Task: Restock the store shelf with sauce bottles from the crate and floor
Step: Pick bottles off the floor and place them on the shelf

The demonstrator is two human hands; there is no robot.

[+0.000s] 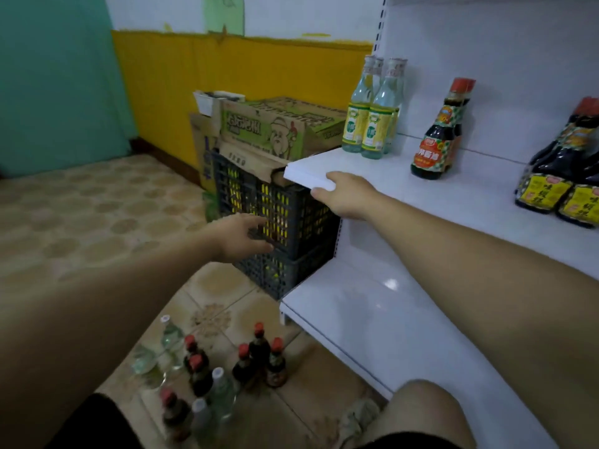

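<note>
Nearest the camera, in front of the crate (291,222), a cluster of floor bottles (210,367), dark red-capped ones and clear ones, stood on the tiles, so that part of the restocking looked undone. The lower shelf (372,319), right of the crate's base, carried nothing in view. Yellow labels showed through the crate's lattice, which suggests it held stock too.

The left hand (240,236) reached forward to the crate's near side, fingers spread and loosely bent against the lattice, holding no bottle. The right hand (346,196), just right of the crate's top, clasped the corner of the upper shelf (421,189), fingers on top and thumb at the front edge.

Beyond and right of the crate, that shelf held clear bottles (372,118), a dark sauce bottle (434,137) and bundled dark packs (557,176). The job seemed partly done.
</note>
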